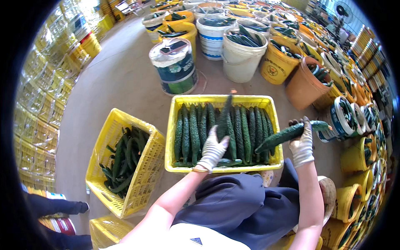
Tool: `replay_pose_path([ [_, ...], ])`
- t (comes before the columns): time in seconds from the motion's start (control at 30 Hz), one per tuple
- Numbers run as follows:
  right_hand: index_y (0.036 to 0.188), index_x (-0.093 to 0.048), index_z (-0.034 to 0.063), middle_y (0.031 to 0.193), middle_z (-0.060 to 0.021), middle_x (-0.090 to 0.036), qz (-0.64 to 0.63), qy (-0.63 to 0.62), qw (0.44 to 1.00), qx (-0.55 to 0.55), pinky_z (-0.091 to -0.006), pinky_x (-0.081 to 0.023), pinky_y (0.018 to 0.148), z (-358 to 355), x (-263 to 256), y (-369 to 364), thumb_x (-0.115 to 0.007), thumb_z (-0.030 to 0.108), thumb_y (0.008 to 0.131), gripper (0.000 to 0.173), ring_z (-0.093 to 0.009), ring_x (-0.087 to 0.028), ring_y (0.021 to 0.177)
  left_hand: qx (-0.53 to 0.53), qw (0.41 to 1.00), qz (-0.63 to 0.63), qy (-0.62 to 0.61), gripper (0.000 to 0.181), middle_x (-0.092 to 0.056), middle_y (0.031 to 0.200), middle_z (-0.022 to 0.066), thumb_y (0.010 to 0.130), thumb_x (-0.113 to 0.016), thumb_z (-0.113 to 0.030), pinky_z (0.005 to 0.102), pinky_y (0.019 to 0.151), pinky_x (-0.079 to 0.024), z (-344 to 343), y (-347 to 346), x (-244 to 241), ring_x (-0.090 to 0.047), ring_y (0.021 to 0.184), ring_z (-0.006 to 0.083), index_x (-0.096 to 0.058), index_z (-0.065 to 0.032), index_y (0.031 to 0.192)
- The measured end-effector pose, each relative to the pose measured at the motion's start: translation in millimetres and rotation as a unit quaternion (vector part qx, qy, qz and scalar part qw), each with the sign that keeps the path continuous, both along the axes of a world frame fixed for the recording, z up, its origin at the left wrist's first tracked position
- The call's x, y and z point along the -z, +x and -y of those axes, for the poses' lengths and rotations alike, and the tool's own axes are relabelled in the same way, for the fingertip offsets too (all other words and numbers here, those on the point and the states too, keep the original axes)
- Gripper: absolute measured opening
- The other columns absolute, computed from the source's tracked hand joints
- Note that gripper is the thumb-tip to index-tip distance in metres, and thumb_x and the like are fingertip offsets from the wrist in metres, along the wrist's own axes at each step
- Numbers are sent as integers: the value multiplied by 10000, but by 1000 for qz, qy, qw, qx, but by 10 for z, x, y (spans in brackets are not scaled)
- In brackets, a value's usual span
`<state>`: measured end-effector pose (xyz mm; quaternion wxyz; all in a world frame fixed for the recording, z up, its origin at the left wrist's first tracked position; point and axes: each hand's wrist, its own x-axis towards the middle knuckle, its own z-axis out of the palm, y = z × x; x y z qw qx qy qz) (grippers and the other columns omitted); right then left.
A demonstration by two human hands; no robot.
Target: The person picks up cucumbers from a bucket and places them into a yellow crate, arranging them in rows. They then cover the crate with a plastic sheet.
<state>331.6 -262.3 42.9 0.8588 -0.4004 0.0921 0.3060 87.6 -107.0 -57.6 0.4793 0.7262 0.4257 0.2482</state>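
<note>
My left hand (215, 148), in a striped work glove, grips a blurred cucumber (224, 120) above the middle of a yellow plastic crate (272, 107). Inside that crate, bumpy green cucumbers (194, 134) lie side by side lengthwise, with a few set crosswise along the near edge. Beyond the crate's right side my gloved right hand (301, 145) holds another cucumber (282, 136), its pointed end over the crate rim. To the left a second yellow crate (150, 178), lined with clear film, holds a loose heap of curved cucumbers (125, 159).
A lidded bucket (175, 70) with a phone-like dark object (172, 47) on top stands beyond the crate. Cucumber-filled buckets, including a white one (240, 64) and an orange one (306, 86), line the far and right sides. Stacked yellow crates (40, 125) rise at left, near another person's legs (56, 204).
</note>
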Motion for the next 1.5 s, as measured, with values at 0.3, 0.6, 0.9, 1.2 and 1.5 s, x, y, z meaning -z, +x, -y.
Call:
replay_pose_path([
  [0.3, 844, -569, 134, 815, -58, -629, -25, -3, 1000, 11, -413, -510, 755, -117, -75, -134, -722, 287, 781, 225, -251, -617, 794, 62, 954, -294, 24, 785, -437, 1275, 320, 845, -550, -411, 436, 902, -452, -43, 182, 35, -551, 1069, 406, -201, -4, 1418],
  [0.6, 867, -562, 127, 817, -82, -614, -43, 4, 999, -3, -390, -523, 752, -131, -44, -174, -740, 263, 764, 247, -252, -616, 770, 129, 948, -284, 66, 816, -380, 1329, 331, 845, -573, -310, 408, 933, -444, 29, 95, 342, -546, 1080, 405, -106, -15, 1445],
  [0.9, 908, -566, 114, 788, -104, -631, -62, 53, 995, -65, -402, -515, 702, -310, -77, -310, -703, 360, 784, 307, -278, -624, 763, 189, 935, -297, 45, 803, -432, 1283, 323, 853, -562, -371, 383, 996, -376, -174, 113, 261, -465, 1172, 413, -176, 46, 1420],
  [1.2, 988, -537, 49, 888, -177, -620, -61, 112, 988, -82, -499, -516, 773, -380, -7, -280, -623, 492, 810, 485, -356, -610, 871, 267, 955, 127, 7, 441, -558, 1035, 211, 864, -596, -191, 357, 851, -443, -6, 332, -205, -561, 950, 325, -482, 3, 1243],
  [1.5, 1244, -452, 52, 1093, -164, -561, 0, 183, 954, -236, -513, -444, 927, -267, -28, -273, -350, 619, 889, 677, -299, -569, 1018, 267, 847, 227, -400, 429, -593, 835, 56, 836, -616, -336, 247, 572, -425, 218, 401, -638, -531, 648, 128, -516, -61, 1150],
])
